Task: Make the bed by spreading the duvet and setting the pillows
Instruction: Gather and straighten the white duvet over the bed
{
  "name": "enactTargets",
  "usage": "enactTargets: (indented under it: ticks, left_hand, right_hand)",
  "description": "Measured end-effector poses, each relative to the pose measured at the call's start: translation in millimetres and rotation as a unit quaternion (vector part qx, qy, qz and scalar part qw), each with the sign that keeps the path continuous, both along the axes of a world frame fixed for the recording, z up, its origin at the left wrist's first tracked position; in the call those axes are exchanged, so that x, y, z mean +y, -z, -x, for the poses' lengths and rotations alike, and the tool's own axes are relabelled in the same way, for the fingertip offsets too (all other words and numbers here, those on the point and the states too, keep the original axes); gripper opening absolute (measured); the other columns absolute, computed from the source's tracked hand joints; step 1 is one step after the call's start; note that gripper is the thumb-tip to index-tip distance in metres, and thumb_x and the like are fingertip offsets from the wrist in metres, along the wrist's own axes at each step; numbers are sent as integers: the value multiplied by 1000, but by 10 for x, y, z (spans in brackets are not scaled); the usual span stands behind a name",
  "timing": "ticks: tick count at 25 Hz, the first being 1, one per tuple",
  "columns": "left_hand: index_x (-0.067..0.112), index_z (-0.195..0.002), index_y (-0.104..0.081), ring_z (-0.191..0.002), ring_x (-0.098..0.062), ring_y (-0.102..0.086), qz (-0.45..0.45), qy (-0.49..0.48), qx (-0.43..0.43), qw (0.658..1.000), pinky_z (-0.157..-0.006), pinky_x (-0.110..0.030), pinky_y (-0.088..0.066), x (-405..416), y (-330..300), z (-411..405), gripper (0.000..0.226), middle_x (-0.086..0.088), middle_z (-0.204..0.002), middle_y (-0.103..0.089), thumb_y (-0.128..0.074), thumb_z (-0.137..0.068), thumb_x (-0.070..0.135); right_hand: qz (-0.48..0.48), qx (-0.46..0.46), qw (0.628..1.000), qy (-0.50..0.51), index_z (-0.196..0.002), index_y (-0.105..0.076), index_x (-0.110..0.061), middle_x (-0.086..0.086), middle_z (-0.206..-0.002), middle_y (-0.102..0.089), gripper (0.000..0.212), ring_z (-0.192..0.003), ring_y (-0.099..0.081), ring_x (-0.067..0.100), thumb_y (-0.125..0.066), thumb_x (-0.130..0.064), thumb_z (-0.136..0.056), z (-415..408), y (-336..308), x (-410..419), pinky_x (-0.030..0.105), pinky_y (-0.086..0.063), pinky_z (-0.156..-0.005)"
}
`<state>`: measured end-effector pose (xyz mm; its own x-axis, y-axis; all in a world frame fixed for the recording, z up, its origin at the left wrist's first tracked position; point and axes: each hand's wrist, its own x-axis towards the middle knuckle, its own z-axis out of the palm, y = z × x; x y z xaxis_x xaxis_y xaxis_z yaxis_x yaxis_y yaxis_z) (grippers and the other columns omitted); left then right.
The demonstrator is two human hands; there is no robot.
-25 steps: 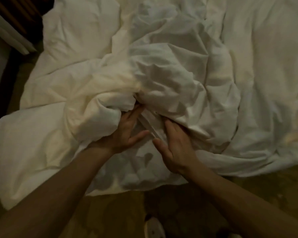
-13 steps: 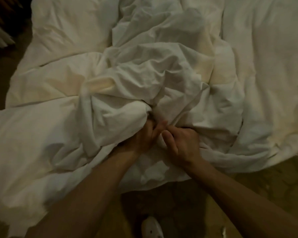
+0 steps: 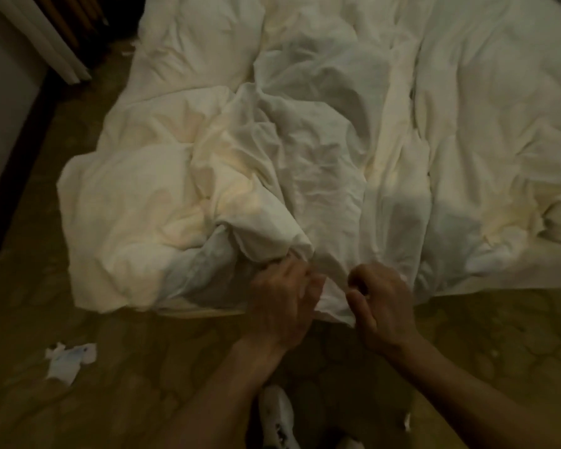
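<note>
A rumpled white duvet (image 3: pixel 305 140) is lying bunched across the bed, its near edge hanging at the foot above the patterned floor (image 3: pixel 110 400). The left hand (image 3: pixel 282 306) and right hand (image 3: pixel 382 306) are gripping that edge side by side, fingers curled into the cloth. A crumpled paper scrap (image 3: pixel 68 359) is lying on the floor, left.

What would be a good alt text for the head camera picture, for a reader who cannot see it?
Two bare hands, the left hand and the right hand, grip the near edge of a crumpled white duvet heaped on a bed. A scrap of paper lies on the brownish floor to the left.
</note>
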<state>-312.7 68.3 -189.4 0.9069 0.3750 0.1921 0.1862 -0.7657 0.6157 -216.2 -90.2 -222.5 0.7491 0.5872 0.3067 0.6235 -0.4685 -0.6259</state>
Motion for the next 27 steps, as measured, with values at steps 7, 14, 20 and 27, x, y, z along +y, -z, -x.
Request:
enactTargets:
  ticks: [7, 14, 20, 27]
  left_hand:
    - [9, -138, -44, -123, -35, -45, -90, -193, -20, 977, -96, -53, -44, 881, 67, 735, 62, -18, -139, -44, -24, -100, 54]
    - [11, -118, -64, -109, -34, -55, -186, -150, -8, 971, -103, -50, -33, 1264, 644, 421, 58, -11, -117, -65, -23, -101, 49]
    - [16, -61, -57, -64, -32, -57, -265, -46, -94, 958, -78, -40, -35, 2208, 617, 308, 64, -10, -60, -62, -23, -101, 53]
    - [18, -56, -51, -51, -28, -53, -310, 43, -101, 944, -66, -38, -35, 2817, 477, 1060, 60, -7, -52, -55, -31, -101, 52]
  right_hand:
    - [-101, -17, 990, -99, -138, -48, 0, 16, -138, -48, 80, -127, -45, 30, -28, -66, -97, 563, -333, 1030, 50, -41, -102]
    - [21, -113, 993, 20, -144, -45, 2, 23, -153, -38, 86, -144, -28, 41, -23, -66, -97, 324, 30, 1509, 53, -20, -118]
    - [73, -139, 987, 21, -84, -60, -9, 12, -83, -59, 69, -80, -54, 32, -17, -60, -101, 258, 203, 1734, 45, -39, -80]
    - [120, -80, 989, -44, -58, -41, -24, 5, -50, -52, 64, -46, -53, 29, -16, -66, -100, 861, 197, 1990, 30, -29, -50]
